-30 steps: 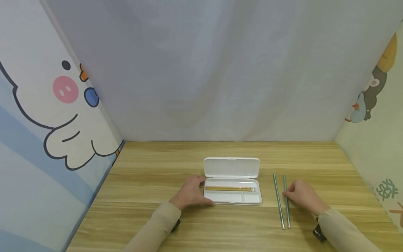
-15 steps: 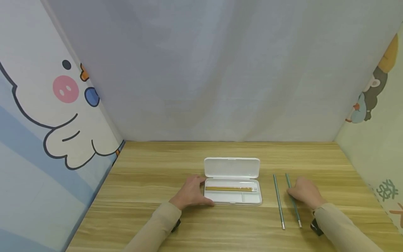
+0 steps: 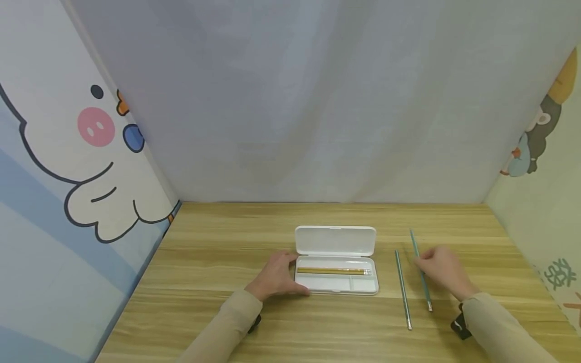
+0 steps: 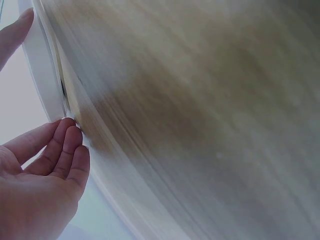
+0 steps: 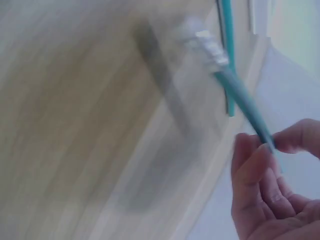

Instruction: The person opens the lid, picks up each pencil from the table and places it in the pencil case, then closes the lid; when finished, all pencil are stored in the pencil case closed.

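"Grey cloth [image 3: 281, 101] hangs at the far side, behind a wooden table [image 3: 336, 333]. What is the right hand [image 3: 444, 271] doing?"

"It pinches a green pencil [image 3: 415, 245] with its thumb and fingers. You can see the pinch up close from the right wrist."

"Is that pencil flat on the table?"

"No, its rubber end is up off the wood, and a dark shadow sits under it. That end points to the near side."

"What is just left of it?"

"Another green pencil [image 3: 403, 292]. It lies on the table, with its rubber end near too."

"And more to the left?"

"White pencil case [image 3: 322, 285]! Its lid [image 3: 335, 241] stands up at the far side. Something yellow, a pencil or more than one [image 3: 329, 271], lies in the long far part. I can't tell how many."

"Where is the left hand [image 3: 276, 275]?"

"It holds the left end of the case. The thumb is by the near corner and the fingers are by the far one."

"Who is on the left wall?"

"Big white cartoon animal [image 3: 54, 126], with a pink nose [image 3: 96, 126]."
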The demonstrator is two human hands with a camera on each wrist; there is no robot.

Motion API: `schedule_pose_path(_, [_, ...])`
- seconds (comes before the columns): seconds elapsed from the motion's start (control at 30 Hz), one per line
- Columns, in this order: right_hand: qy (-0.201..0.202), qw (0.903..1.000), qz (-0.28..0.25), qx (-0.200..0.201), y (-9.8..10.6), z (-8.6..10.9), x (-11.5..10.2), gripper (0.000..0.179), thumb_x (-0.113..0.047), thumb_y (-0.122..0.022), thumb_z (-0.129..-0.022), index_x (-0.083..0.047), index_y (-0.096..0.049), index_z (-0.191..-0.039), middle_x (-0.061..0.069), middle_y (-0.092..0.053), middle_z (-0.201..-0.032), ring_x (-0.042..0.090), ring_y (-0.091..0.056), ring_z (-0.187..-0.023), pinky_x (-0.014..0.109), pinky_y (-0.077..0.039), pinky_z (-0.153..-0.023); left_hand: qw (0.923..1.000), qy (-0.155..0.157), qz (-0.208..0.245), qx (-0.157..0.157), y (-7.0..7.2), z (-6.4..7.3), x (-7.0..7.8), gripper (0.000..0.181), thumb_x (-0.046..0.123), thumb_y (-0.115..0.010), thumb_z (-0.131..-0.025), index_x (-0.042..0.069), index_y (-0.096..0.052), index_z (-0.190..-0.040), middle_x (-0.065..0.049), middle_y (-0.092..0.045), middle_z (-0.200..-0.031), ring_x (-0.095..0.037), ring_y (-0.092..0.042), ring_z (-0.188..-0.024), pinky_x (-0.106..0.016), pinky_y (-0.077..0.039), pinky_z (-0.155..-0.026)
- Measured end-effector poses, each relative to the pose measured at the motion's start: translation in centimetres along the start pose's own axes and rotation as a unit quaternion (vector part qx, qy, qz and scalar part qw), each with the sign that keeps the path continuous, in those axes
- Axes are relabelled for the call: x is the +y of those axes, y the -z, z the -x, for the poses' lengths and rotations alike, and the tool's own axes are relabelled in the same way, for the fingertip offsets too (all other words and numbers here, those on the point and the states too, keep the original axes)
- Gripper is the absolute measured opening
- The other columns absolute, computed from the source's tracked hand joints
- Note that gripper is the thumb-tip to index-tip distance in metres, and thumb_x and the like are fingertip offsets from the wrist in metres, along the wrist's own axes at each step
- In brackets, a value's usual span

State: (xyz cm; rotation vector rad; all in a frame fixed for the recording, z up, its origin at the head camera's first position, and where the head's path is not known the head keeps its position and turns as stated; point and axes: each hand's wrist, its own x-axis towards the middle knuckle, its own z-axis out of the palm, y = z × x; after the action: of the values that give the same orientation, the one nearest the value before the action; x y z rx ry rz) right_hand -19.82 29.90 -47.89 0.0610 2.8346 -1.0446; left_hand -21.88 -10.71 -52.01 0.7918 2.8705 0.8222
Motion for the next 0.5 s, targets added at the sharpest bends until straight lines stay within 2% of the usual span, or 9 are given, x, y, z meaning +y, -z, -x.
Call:
schedule_pose_path(0.03, [0.007, 0.9999, -0.009, 0.006, 0.0, 0.0, -0.1, 0.028, -0.018, -0.062, -0.087, 0.009, -0.066, -0.089, 0.006, -0.064, -0.071, 0.019, -0.058, -0.061, 0.032, -0.048, -0.052, 1.0000, 0.000, 0.000, 0.001, 0.0, 0.0, 0.0, 0.084, 0.053, -0.088, -0.055, 0.008, -0.064, -0.122, -0.001, -0.062, -0.108, -0.018, -0.052, -0.098, -0.035, -0.042, -0.088])
schedule_pose_path(0.13, [0.023, 0.9994, -0.023, 0.015, -0.1, -0.1, -0.6, 0.028, -0.017, -0.062, -0.087, 0.010, -0.066, -0.094, 0.008, -0.066, -0.075, 0.021, -0.061, -0.062, 0.032, -0.050, -0.052, 1.0000, -0.003, 0.002, 0.004, -0.1, 0.1, -0.1, 0.084, 0.053, -0.088, -0.055, 0.008, -0.064, -0.121, -0.001, -0.063, -0.107, -0.018, -0.052, -0.098, -0.035, -0.042, -0.088])
schedule_pose_path(0.3, [0.053, 0.9980, -0.032, 0.011, -0.2, 0.0, -1.3, 0.028, -0.016, -0.063, -0.087, 0.009, -0.065, -0.099, 0.009, -0.066, -0.081, 0.021, -0.063, -0.065, 0.030, -0.051, -0.055, 1.0000, -0.004, 0.004, 0.006, -0.1, 0.2, -0.1, 0.084, 0.053, -0.088, -0.055, 0.007, -0.064, -0.121, -0.002, -0.063, -0.107, -0.018, -0.052, -0.097, -0.035, -0.043, -0.087])
schedule_pose_path(0.5, [0.064, 0.9961, -0.061, 0.000, -0.3, 0.0, -2.4, 0.028, -0.015, -0.064, -0.088, 0.009, -0.064, -0.102, 0.010, -0.066, -0.084, 0.021, -0.064, -0.068, 0.033, -0.053, -0.059, 1.0000, 0.000, 0.004, 0.004, -0.1, 0.1, 0.0, 0.083, 0.053, -0.088, -0.054, 0.010, -0.064, -0.121, 0.001, -0.062, -0.104, -0.016, -0.051, -0.094, -0.033, -0.043, -0.083])
